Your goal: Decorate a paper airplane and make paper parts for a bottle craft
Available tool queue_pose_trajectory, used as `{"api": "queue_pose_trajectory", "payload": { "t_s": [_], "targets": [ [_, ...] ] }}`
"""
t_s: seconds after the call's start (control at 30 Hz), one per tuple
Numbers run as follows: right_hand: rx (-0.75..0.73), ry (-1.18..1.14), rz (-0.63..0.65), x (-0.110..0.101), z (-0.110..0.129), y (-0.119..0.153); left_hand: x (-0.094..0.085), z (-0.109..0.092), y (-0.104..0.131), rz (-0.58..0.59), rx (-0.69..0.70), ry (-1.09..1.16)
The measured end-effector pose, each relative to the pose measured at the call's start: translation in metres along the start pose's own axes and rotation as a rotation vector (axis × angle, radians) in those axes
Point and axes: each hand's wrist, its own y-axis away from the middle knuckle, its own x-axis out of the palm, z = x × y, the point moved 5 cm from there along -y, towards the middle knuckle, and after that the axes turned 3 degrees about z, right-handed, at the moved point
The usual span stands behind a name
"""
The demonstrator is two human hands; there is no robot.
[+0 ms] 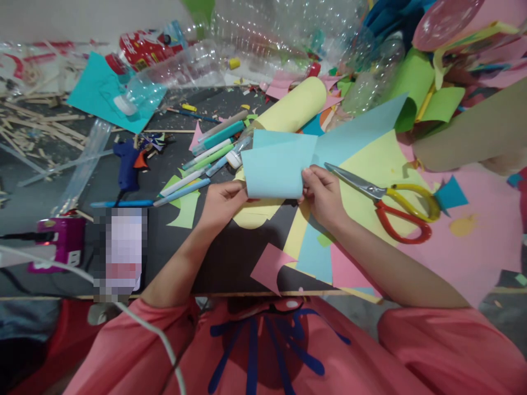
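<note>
A light blue sheet of paper (275, 167), bent over along its lower edge, is held up above the dark table. My left hand (224, 203) pinches its lower left corner between thumb and fingers. At the lower right corner, my right hand (323, 195) grips the same sheet, thumb in front. Pale yellow paper (252, 215) lies under the sheet. Just right of my right hand rest scissors (381, 192) with one yellow and one red handle, blades apart, on yellow, blue and pink sheets.
Several markers (214, 153) lie left of the paper, near a blue glue gun (127, 164). A phone (123, 247) and a purple box with a cable (61, 244) are at the left. Behind are plastic bottles (177, 71), a yellow paper roll (292, 104) and wooden sticks (49, 120).
</note>
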Motion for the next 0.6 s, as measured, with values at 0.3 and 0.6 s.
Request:
{"api": "queue_pose_trajectory", "payload": {
  "t_s": [0.3,0.6],
  "targets": [
    [0.013,-0.067,-0.105,0.002,0.007,-0.001,0.001,-0.003,0.003,0.043,0.173,-0.013],
    [-0.097,0.164,0.069,0.009,0.014,0.009,-0.005,0.004,0.002,-0.059,0.201,-0.039]
  ]
}}
